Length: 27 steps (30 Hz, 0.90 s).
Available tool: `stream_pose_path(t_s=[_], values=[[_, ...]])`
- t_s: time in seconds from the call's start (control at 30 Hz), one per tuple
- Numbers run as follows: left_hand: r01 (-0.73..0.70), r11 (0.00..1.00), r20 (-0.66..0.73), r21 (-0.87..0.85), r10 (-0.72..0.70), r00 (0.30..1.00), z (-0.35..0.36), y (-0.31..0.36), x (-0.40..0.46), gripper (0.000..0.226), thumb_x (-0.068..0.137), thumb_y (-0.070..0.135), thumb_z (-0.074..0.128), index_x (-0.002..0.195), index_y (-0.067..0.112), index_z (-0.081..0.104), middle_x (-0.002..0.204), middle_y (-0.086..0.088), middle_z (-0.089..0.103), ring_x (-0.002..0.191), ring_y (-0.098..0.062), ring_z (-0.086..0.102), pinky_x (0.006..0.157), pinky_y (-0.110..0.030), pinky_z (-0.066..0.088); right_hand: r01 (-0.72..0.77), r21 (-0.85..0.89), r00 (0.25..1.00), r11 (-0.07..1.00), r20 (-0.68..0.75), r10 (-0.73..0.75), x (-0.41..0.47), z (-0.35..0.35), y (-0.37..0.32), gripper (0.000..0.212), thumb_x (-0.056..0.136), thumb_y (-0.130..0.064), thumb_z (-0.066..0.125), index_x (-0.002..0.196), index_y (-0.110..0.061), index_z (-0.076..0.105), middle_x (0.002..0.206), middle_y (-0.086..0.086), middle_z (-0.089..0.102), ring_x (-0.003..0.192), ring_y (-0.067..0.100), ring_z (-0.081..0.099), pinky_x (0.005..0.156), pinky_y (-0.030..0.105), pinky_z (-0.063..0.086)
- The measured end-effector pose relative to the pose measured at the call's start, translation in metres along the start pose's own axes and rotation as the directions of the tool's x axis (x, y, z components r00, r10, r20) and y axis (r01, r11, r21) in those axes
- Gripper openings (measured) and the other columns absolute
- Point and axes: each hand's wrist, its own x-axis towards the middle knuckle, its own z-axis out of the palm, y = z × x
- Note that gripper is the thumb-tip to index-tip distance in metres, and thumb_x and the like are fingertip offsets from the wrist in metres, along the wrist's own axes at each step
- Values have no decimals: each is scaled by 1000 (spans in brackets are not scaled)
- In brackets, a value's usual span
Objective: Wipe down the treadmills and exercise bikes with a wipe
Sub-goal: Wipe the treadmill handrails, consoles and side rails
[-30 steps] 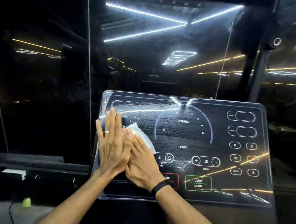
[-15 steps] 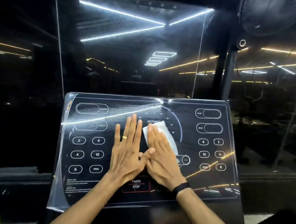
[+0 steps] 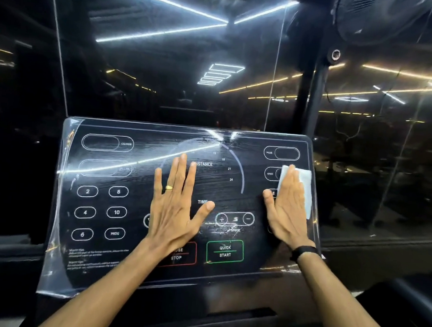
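Observation:
A black treadmill console (image 3: 118, 253) covered with clear plastic film fills the middle of the head view. My right hand (image 3: 287, 205) lies flat with straight fingers and presses a white wipe (image 3: 306, 186) against the console's right edge, over the speed window. My left hand (image 3: 175, 206) lies flat on the console's centre, fingers spread, a gold ring on one finger, and holds nothing. Printed number buttons, a green quick start button (image 3: 224, 251) and a red stop button (image 3: 179, 256) show around the hands.
Dark glass panels (image 3: 165, 71) behind the console reflect ceiling light strips. A black post (image 3: 312, 98) rises at the right with a fan (image 3: 375, 19) mounted above it. A dark treadmill handrail (image 3: 414, 301) shows at the lower right.
My right hand has slid the wipe from the console's centre to its right edge. My left hand stays flat near the centre, and the two hands are now apart.

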Motion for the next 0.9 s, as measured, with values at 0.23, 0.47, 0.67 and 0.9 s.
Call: stream_pose_path(t_s=[0.23, 0.47, 0.67, 0.9], values=[[24, 1000, -36, -17, -25, 999, -9, -9, -10, 85, 96, 65, 23, 158, 8, 11, 167, -12, -3, 154, -24, -2, 122, -50, -12, -536, 146, 822, 832, -136, 553, -46, 24, -34, 87, 96, -60, 14, 153, 0, -15, 165, 24, -6, 154, 29, -8, 124, 38, -9], [-56, 998, -25, -40, 55, 998, -4, 5, -9, 86, 96, 65, 23, 158, 6, 14, 167, -13, 0, 154, -26, 2, 122, -52, -10, 46, -15, 998, 999, 54, -45, -6, 6, -48, 83, 98, -60, 14, 159, -6, -2, 167, 12, -12, 154, 22, -11, 125, 38, -8], [-64, 995, -19, -74, 62, 998, 1, 16, -14, 85, 95, 65, 26, 158, 7, 16, 167, -12, 1, 154, -26, 4, 122, -49, -10, -461, 61, 871, 885, -161, 464, -44, 9, -11, 81, 95, -54, 22, 155, 1, 16, 158, 26, 25, 147, 39, 23, 122, 47, 15], [-97, 991, 0, -97, 97, 995, 8, 28, -11, 85, 95, 64, 25, 158, 8, 14, 167, -12, 0, 154, -25, 3, 122, -51, -9, 17, 23, 993, 1000, 118, -20, -78, 26, -85, 87, 97, -68, 6, 157, -8, -13, 164, 10, -24, 152, 19, -22, 123, 35, -14]])
